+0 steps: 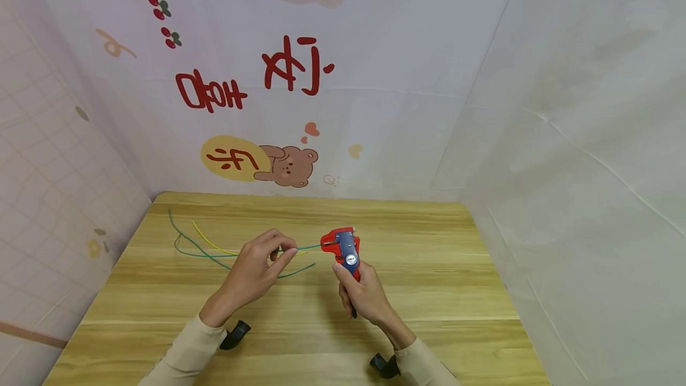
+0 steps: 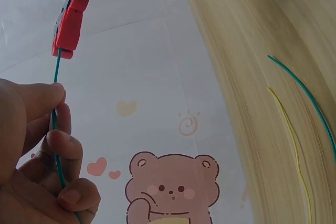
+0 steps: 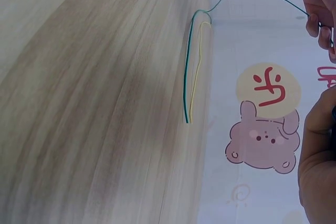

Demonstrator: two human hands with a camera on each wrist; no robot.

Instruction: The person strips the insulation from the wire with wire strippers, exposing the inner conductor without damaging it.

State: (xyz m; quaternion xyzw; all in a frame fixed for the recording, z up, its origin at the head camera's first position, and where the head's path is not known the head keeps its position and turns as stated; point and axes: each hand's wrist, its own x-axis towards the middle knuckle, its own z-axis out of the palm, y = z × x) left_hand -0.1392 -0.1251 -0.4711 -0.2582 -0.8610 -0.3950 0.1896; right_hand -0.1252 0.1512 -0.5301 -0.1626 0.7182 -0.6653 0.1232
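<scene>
My left hand (image 1: pixel 256 264) pinches a green wire (image 1: pixel 308 247) between thumb and forefinger. In the left wrist view the same wire (image 2: pixel 57 69) runs straight up from the fingertips, while its lower part crosses the other curled fingers. A red and blue wire stripper (image 1: pixel 348 249) is gripped by its handles in my right hand (image 1: pixel 367 293), above the table. The wire's end reaches into the stripper's red nose (image 2: pixel 69 30); how tightly the jaws close there cannot be seen. At the right wrist view's edge, part of my right hand (image 3: pixel 319 156) shows, with the tool mostly out of frame.
On the wooden table (image 1: pixel 429 279), another green wire (image 3: pixel 186 72) and a yellow wire (image 3: pixel 197 66) lie side by side, left of centre. A printed cloth wall (image 1: pixel 391 136) rises behind the table's far edge. Black curved pieces (image 1: pixel 234 336) sit by both wrists.
</scene>
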